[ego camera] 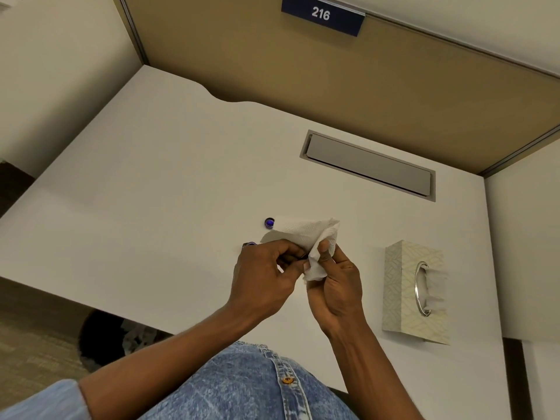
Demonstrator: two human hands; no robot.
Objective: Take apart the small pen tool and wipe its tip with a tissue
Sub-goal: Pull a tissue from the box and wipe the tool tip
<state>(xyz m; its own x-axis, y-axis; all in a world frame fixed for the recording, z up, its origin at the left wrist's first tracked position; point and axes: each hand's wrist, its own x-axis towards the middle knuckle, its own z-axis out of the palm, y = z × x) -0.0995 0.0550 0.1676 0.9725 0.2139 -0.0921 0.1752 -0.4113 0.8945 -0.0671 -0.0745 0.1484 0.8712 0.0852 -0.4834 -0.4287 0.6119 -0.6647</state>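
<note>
Pen tool [298,256] sat pinched in the left hand [263,277], tip buried in the tissue [306,237] the right hand [331,286] gripped; purple cap [269,223] lay at twelve o'clock.

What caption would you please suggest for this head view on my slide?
Left hand holds the pen tool while right hand wipes it with a tissue.

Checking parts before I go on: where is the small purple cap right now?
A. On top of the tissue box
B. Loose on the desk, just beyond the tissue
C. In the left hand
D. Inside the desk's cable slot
B: the purple cap lies alone on the desk, at the far-left edge of the tissue, with neither hand on it.
</note>
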